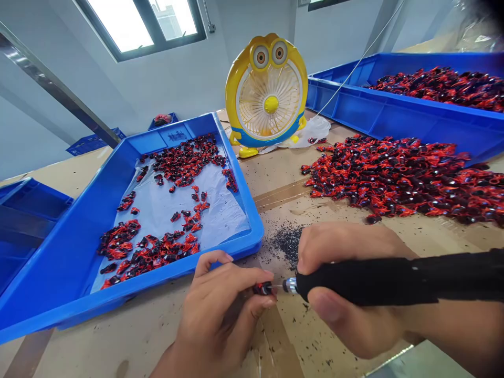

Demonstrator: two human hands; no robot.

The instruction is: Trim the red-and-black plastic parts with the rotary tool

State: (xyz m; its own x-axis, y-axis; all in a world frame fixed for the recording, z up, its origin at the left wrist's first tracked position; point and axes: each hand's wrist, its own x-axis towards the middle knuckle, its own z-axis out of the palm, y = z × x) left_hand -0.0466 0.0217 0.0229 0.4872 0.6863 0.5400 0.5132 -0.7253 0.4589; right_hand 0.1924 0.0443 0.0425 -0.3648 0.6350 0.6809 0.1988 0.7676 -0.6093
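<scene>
Between the thumb and forefinger of my left hand [222, 302] is a small red and black part [262, 288], its black end turned to the right. My right hand [350, 294] is wrapped around a thick black power screwdriver or rotary tool [366, 281]; its exact kind is unclear. From the tool's silver collar [290, 285] a thin bit reaches left to the part's black end and seems to touch it. Below the hands lies the cardboard-covered table [142, 336].
Left stands a blue tray [255, 231] with similar parts on a white sheet. A heap of parts [401, 178] lies at right, before another filled blue bin [394, 113]. A yellow fan [271, 105] stands behind. Black shavings [287, 241] litter the table.
</scene>
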